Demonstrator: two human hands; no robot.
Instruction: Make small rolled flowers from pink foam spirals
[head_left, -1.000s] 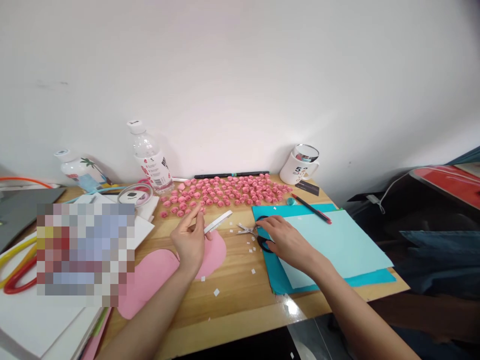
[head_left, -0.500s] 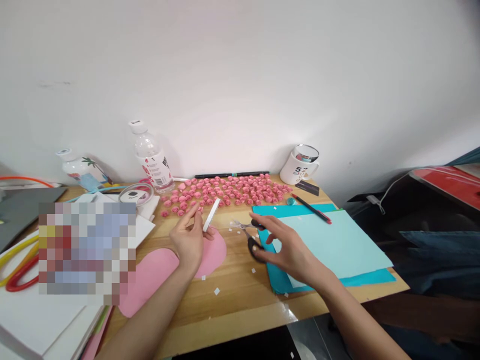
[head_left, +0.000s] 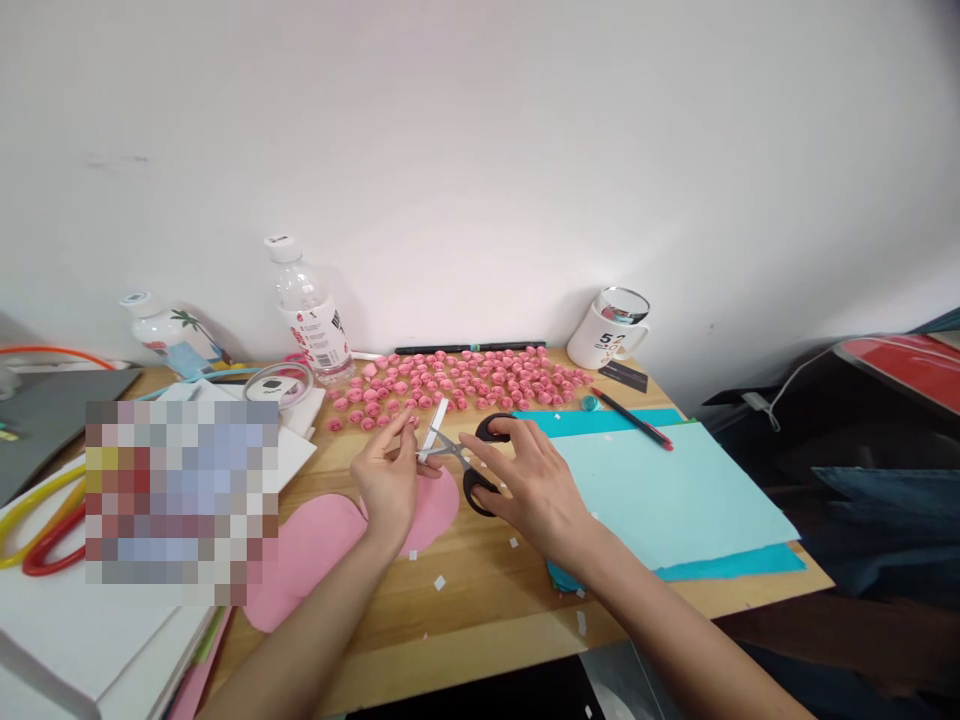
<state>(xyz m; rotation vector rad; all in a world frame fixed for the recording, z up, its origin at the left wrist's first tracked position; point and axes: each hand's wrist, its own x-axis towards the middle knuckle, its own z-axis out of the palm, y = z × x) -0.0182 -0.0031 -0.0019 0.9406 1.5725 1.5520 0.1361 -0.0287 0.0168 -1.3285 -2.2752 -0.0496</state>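
Observation:
Pinched in the fingers of my left hand [head_left: 386, 470] is a narrow white strip [head_left: 435, 425] that slants up and to the right. My right hand [head_left: 529, 480] grips black-handled scissors [head_left: 456, 452], thumb and fingers in the handle loops. The scissor blades are spread and reach the strip's lower part, close to my left fingertips. Beneath my left hand lies pink paper [head_left: 315, 550] with rounded lobes, partly covered by the hand and forearm. Small white squares [head_left: 439, 582] are scattered on the wooden table [head_left: 480, 625].
Many rolled pink paper roses [head_left: 450, 375] cover the table's back. Behind them is a long black pen [head_left: 472, 348]. A bottle [head_left: 315, 315] stands back left, a white mug [head_left: 604, 330] back right. Light blue sheets [head_left: 667, 490] lie right, with a red-black pen [head_left: 637, 420]. Papers fill the left.
My right hand has moved left, bringing the scissors to the white strip; its fingers have closed round the handles. My left hand keeps holding the strip. The view has shifted slightly.

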